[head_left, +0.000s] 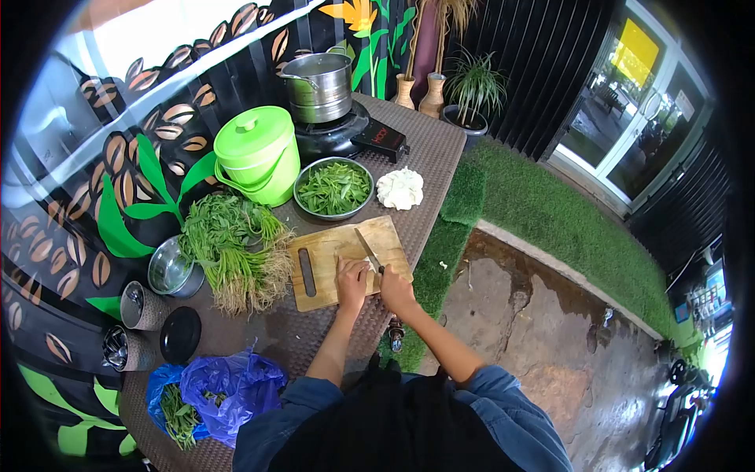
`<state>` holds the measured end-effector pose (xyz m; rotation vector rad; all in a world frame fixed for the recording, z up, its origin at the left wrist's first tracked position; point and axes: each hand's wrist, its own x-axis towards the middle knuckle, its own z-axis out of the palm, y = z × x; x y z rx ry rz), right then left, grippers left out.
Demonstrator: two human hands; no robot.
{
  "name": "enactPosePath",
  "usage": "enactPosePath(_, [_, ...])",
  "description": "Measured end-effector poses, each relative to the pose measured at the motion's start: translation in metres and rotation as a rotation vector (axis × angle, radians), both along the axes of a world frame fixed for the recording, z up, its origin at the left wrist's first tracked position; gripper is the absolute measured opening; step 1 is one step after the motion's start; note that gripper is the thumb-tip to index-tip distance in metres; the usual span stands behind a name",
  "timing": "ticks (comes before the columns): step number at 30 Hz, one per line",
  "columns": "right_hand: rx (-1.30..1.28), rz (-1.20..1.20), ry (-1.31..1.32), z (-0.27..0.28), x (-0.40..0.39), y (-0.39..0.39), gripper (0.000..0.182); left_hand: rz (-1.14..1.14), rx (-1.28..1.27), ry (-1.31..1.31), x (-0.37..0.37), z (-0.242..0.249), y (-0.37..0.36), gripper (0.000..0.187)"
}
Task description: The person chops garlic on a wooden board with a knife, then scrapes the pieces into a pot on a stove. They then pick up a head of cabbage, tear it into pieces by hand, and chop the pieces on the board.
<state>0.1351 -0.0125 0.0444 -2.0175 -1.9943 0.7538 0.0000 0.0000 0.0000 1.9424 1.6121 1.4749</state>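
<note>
A wooden cutting board (pixel 321 245) with a slot handle lies at the table's near edge. My right hand (pixel 396 289) is wrapped round the handle of a knife (pixel 366 245), whose blade points up and left over the board. Just left of it, my left hand (pixel 351 282) rests on the board, fingers bent over a small pale piece too small to name. Behind the board are a metal bowl of cut green leaves (pixel 335 189) and a white cauliflower-like head (pixel 400 189). A large bunch of rooted greens (pixel 236 248) lies left of the board.
A lime-green lidded bucket (pixel 259 153) and a steel pot (pixel 318 88) on a black stove (pixel 334 134) stand at the back. An empty metal bowl (pixel 174 267), cutlery cups (pixel 141 305) and blue plastic bags (pixel 232 393) are at the left. The table edge (pixel 440 204) runs along the right.
</note>
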Motion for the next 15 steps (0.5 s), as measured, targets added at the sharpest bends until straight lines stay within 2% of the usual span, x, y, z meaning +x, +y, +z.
enactPosePath(2, [0.129,0.119,-0.025,0.008,0.002,0.004,0.036,0.019,-0.023,0.010,-0.004,0.007,0.002,0.008])
enactPosePath(5, [0.194,0.099,-0.077,0.007,0.010,-0.016,0.032,0.019,0.006,-0.003,0.010,0.000,0.001,0.008])
enactPosePath(8, [0.207,0.038,-0.079,-0.021,-0.007,-0.024,0.030,0.009,-0.005,-0.043,0.009,0.001,0.001,0.009])
enactPosePath(11, [0.202,0.008,0.011,-0.024,-0.006,-0.015,0.028,0.007,-0.026,-0.048,0.007,0.007,-0.001,0.009])
enactPosePath(15, [0.168,0.091,0.004,-0.004,0.009,-0.011,0.030,-0.002,-0.038,-0.006,0.004,-0.001,0.001,0.009])
